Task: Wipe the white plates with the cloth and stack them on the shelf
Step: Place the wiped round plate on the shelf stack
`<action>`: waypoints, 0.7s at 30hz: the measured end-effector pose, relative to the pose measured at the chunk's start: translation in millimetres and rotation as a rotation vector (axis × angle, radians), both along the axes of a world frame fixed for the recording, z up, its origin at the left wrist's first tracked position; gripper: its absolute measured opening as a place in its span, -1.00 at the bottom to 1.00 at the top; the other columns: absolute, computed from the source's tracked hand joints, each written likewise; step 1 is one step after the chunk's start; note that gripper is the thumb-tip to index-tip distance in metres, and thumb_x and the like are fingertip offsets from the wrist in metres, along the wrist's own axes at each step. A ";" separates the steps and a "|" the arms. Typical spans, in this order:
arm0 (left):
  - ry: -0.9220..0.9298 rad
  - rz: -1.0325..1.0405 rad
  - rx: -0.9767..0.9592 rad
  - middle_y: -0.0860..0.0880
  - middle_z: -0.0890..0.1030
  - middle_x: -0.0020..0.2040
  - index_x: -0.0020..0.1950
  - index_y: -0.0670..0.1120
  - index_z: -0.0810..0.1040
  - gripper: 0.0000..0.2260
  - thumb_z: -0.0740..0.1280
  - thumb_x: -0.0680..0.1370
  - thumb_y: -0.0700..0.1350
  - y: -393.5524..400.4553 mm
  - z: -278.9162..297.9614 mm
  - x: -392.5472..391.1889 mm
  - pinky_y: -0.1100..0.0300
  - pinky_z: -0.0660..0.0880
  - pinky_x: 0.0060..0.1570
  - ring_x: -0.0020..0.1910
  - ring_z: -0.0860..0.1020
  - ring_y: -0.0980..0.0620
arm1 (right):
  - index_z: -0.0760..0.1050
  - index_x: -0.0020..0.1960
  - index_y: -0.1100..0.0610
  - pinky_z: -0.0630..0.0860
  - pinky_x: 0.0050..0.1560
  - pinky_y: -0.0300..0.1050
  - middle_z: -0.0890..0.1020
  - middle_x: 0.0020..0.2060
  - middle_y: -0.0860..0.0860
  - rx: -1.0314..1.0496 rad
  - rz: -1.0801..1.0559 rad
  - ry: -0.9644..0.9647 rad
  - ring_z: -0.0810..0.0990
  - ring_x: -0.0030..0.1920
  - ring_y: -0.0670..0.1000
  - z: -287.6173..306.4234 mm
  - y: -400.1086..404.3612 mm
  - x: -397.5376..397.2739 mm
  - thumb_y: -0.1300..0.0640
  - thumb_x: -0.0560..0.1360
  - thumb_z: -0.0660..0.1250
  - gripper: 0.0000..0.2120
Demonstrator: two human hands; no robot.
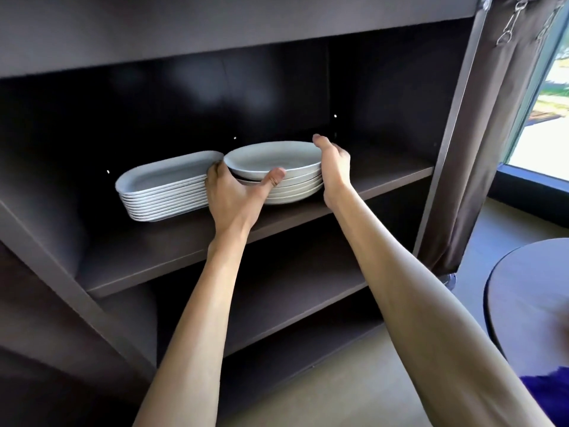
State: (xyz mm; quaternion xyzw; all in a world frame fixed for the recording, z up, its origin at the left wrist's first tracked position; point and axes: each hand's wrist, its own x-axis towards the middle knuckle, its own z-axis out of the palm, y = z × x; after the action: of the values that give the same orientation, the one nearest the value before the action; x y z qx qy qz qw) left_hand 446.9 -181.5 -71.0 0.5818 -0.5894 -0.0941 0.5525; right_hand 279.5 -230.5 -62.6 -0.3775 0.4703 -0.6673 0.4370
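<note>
Top round plate [271,157]: white, held at centre of frame, sitting slightly raised and tilted over a stack of round plates [295,189] on the middle shelf [385,180] of a dark cabinet. A gap shows under its left edge; whether its right edge touches the stack cannot be told.

Left hand [234,198]: grip closed on the plate's near-left rim, thumb lying up along the front edge, fingers curled behind the left edge, just beside the neighbouring stack.

Right hand [334,167]: grip on the plate's right rim, thumb over the top edge, palm against the side of the round stack. Fingers hidden behind the plates.

Left of the round stack, touching or nearly touching it: a taller stack of white oblong dishes [166,192], about ten, on the same shelf, centre-left of frame.

Below: a second shelf [292,291], dark, in shadow. Cabinet back panel shows small pale dots.

Right of frame: brown curtain [480,134] hanging beside the cabinet, metal clips at upper right, bright window [548,127] beyond. Lower right: edge of a dark round desk [523,288], and a scrap of blue-purple cloth [548,392] at the corner. Pale floor along the bottom.
</note>
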 end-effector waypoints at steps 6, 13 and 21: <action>0.080 -0.027 0.002 -0.09 0.43 0.39 0.44 -0.18 0.41 0.02 0.51 0.20 0.45 3.0 -2.9 -2.0 0.14 0.33 0.43 0.42 0.41 -0.07 | 0.54 0.38 0.10 0.41 0.43 0.07 0.63 0.27 0.02 0.019 -0.028 0.008 0.56 0.30 0.05 -2.4 -1.1 2.6 -0.12 0.49 0.32 -0.47; 0.012 -0.022 -0.056 -0.07 0.43 0.35 0.40 -0.20 0.53 -0.23 0.61 0.35 0.20 3.1 -12.4 -3.6 0.38 0.21 0.23 0.37 0.41 0.00 | 0.37 0.52 0.15 0.33 0.47 -0.01 0.50 0.43 0.04 0.005 -0.033 0.083 0.43 0.43 0.02 -5.6 2.4 2.7 -0.12 0.61 0.24 -0.43; 0.030 -0.034 -0.068 -0.13 0.46 0.44 0.41 -0.18 0.54 -0.25 0.60 0.37 0.22 3.6 -13.8 -5.1 0.19 0.28 0.42 0.47 0.38 -0.05 | 0.44 0.46 0.14 0.39 0.31 -0.04 0.56 0.22 0.03 0.009 -0.117 0.151 0.50 0.23 0.05 -8.3 2.6 4.7 -0.18 0.69 0.04 -0.47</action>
State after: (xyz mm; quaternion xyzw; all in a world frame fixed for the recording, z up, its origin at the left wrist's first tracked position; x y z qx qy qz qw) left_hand 441.8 -177.9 -84.8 0.5509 -0.5937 -0.0922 0.5792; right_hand 284.2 -227.8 -70.9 -0.3968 0.5259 -0.6593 0.3624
